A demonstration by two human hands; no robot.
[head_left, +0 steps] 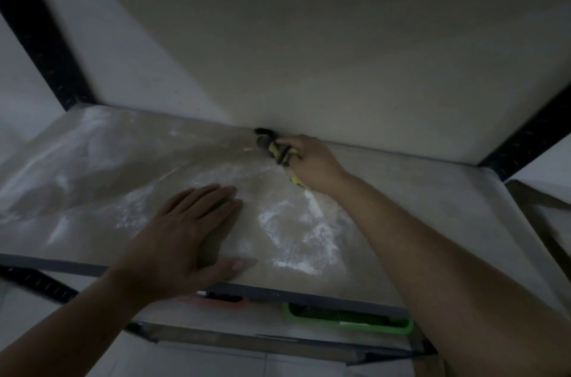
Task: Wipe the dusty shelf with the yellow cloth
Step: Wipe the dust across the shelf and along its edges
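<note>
The right hand (312, 162) grips the yellow cloth (279, 152) at the shelf (432, 206) back edge. White dust (296, 234) lies nearer, toward the flat, empty left hand (182, 231).

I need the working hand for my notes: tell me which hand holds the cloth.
The right hand, far back at the wall, grips the yellow cloth. The left hand lies flat and empty on the dusty shelf.
</note>
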